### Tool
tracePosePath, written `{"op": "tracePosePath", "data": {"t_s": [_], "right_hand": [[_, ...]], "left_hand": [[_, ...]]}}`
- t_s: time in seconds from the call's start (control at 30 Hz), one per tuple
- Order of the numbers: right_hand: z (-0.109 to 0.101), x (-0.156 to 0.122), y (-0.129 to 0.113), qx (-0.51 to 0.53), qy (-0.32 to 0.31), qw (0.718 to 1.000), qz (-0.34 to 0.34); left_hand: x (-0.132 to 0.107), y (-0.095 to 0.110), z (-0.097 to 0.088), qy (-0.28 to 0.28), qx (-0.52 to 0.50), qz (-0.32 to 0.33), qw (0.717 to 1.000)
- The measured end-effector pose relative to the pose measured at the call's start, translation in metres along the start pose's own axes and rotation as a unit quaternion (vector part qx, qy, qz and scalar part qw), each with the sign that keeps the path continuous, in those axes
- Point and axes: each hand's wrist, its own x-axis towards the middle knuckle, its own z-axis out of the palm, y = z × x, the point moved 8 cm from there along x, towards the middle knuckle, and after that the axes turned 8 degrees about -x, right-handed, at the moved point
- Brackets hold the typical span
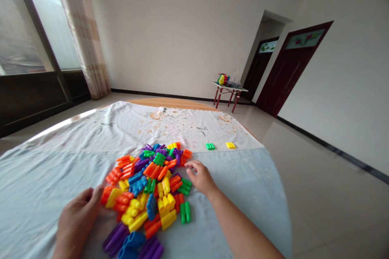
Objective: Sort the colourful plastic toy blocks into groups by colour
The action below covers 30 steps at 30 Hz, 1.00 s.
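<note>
The block pile (149, 186) stretches away between the left hand (78, 217), whose grip I cannot tell, and the loosely curled, empty right hand (200, 177).

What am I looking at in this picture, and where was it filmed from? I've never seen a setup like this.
There is no machine here: one camera, worn on a person's head, looks forward and down at two bare hands. On the table, over a pale blue cloth and a white floral cloth, lies a heap of tube-shaped plastic building blocks. One green block and one yellow block lie apart. The left hand is at an orange block on the heap's edge; whether it grips it is unclear. The right hand is beside the heap, with nothing visibly held.
</note>
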Motion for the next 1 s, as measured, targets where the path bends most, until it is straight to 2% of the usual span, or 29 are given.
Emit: {"op": "tracePosePath", "data": {"t_s": [0.1,0.23,0.43,0.6,0.8,1.0], "right_hand": [[0.011,-0.008,-0.01,0.009,-0.03,0.999,0.014],[0.014,-0.018,-0.023,0.003,-0.061,0.998,0.011],[0.02,-0.028,-0.035,-0.078,-0.057,0.995,-0.029],[0.025,-0.029,-0.029,-0.107,-0.054,0.992,-0.033],[0.013,-0.027,-0.016,-0.1,-0.01,0.995,-0.017],[0.008,-0.028,0.0,-0.083,-0.068,0.994,0.018]], "left_hand": [[-0.006,0.004,-0.001,-0.023,-0.043,-0.03,0.998],[-0.011,0.01,-0.003,-0.029,-0.061,-0.019,0.998],[-0.013,0.012,0.001,-0.038,-0.065,-0.012,0.997],[-0.013,0.013,0.003,-0.044,-0.054,-0.017,0.997],[-0.012,0.012,0.003,-0.039,-0.043,-0.018,0.998],[-0.012,0.011,0.002,-0.036,-0.035,-0.03,0.998]]}}
